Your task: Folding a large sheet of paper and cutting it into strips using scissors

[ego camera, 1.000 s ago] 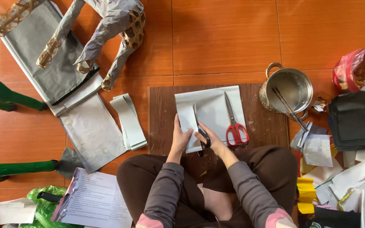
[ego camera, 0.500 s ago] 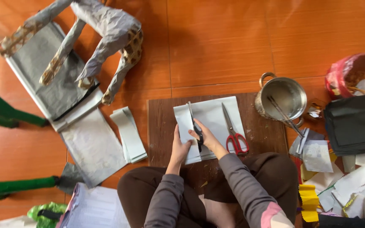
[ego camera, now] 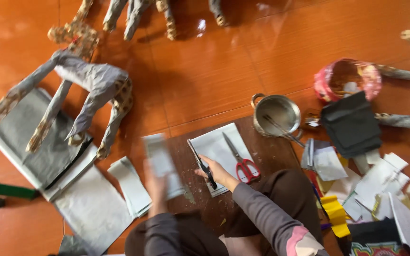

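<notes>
Orange tiled floor [ego camera: 224,61] underneath everything, glossy. Landmark: the dark wooden board [ego camera: 266,159] in front of the knees.

Well left of the board: a grey paper-covered animal figure [ego camera: 88,92] standing upright on four legs, over a large flat grey sheet [ego camera: 34,151]. Between that and the board: a small stack of folded grey strips [ego camera: 131,182] lying flat.

On the board itself, toward its middle: a pile of pale grey paper sheets [ego camera: 217,144], with red-handled scissors [ego camera: 242,163] lying on the pile's right part, blades pointing up and away.

At the board's upper right corner, just touching or just beside it: a round metal pot [ego camera: 277,113] with a thin stick leaning inside. Further right of the board: a black folded piece [ego camera: 352,124], a pink-rimmed basket [ego camera: 347,78], and a loose heap of white and yellow paper scraps [ego camera: 371,185].

At the board's left edge: left hand [ego camera: 155,182], blurred, raised with a grey paper piece [ego camera: 160,163] pinched in closed fingers.

Over the lower left corner of the paper pile: right hand [ego camera: 219,173], curled shut around a dark cutting knife [ego camera: 204,167], blade lying along the pile's left edge.
</notes>
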